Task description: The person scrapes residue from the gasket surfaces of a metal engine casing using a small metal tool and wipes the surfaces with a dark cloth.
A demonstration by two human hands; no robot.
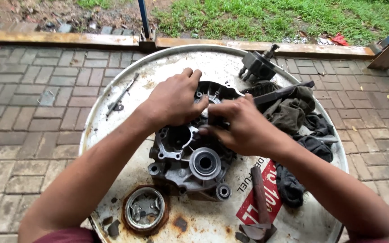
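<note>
The engine case (190,153), a grey cast-metal housing with round bearing holes, lies flat near the middle of the drum top (113,112), a white, rust-spotted round lid that serves as the desk. Both hands work on the far half of the engine case.

Risks, as I judge them: the engine case rests on an uneven underside, so a hard push from either hand could rock it or slide it on the smooth metal. The fingertips meet over a small part I cannot make out; if it slips free it could drop into a cavity of the engine case or roll off the rim onto the brick paving (32,90). Sharp cast edges sit right under the knuckles. The dark rag (302,121), just right of the engine case, could snag a sleeve or drag in grit.

The left hand (174,101) lies palm-down on the far-left rim of the engine case, fingers curled over the edge, bracing it. The right hand (239,123) comes in from the right, wrist bent, its grip pinched on something at the engine case's centre; what exactly, I cannot tell. A rusty hammer (260,198) lies near, right of the engine case.
</note>
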